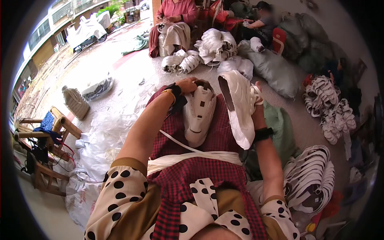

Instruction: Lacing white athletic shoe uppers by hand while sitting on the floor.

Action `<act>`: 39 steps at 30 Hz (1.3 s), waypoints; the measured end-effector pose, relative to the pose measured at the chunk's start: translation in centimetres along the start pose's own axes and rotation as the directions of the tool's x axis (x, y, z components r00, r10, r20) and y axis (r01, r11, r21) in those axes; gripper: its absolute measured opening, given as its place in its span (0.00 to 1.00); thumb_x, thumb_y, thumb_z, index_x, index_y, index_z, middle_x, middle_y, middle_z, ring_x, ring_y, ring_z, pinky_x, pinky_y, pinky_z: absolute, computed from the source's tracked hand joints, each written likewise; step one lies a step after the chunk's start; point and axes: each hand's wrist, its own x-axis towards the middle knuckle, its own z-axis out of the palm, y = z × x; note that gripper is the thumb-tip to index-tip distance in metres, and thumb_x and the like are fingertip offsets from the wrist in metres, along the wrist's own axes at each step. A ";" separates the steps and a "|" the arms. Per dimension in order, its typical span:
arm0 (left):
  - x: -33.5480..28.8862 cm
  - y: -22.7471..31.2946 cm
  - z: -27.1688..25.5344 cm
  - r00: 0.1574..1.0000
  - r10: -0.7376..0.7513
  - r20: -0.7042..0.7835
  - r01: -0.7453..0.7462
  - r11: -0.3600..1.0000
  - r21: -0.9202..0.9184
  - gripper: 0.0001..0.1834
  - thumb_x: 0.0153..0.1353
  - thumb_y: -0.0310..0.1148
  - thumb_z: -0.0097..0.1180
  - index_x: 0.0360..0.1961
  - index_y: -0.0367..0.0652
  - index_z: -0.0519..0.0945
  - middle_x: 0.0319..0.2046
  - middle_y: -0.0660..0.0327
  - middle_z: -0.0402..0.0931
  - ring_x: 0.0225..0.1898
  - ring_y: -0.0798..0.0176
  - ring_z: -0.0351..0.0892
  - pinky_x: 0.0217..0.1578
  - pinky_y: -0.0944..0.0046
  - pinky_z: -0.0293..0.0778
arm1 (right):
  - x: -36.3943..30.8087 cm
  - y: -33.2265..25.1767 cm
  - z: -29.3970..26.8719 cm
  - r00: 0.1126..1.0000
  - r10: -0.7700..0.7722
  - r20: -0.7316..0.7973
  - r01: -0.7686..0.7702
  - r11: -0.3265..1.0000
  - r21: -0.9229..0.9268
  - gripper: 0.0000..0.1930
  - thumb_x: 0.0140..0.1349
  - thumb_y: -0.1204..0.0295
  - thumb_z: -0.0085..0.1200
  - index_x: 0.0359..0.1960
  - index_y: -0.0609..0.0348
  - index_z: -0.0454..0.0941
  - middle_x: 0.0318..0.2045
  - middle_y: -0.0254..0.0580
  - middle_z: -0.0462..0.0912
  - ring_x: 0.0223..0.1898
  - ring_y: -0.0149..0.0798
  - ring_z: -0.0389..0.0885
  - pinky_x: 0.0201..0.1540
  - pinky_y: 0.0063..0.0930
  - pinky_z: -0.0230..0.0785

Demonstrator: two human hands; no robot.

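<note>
My left hand (187, 85) is closed on the far end of a white shoe-shaped piece (199, 116). Dark rectangular marks show on its surface, and its rounded end points toward me over my lap. To its right, a white lace-up shoe (239, 110) is held up in my right hand (258, 93), toe down and opening facing left. Most of that hand is hidden behind the shoe, with fingers showing by the laces. A bundle of white laces (200, 157) lies across my waist on the red checked apron (192, 170), one strand trailing toward the left.
Clear plastic bags (106, 140) heap up on my left, near a bamboo stool (50, 130). Bundled white shoes (216, 46) and a grey sack (274, 72) lie ahead. Strung white straps (310, 178) stand at my right. Two people (176, 16) sit working farther off.
</note>
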 end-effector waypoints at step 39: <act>-2.4 0.0 -6.5 0.645 0.764 0.008 -0.681 0.570 0.459 0.18 0.64 0.31 0.51 0.55 0.43 0.79 0.50 0.58 0.79 0.49 0.61 0.79 0.48 0.64 0.76 | 6.7 3.2 0.4 0.935 -0.333 -0.120 -0.044 0.226 -0.973 0.15 0.65 0.71 0.52 0.52 0.63 0.76 0.24 0.36 0.78 0.27 0.27 0.75 0.34 0.26 0.72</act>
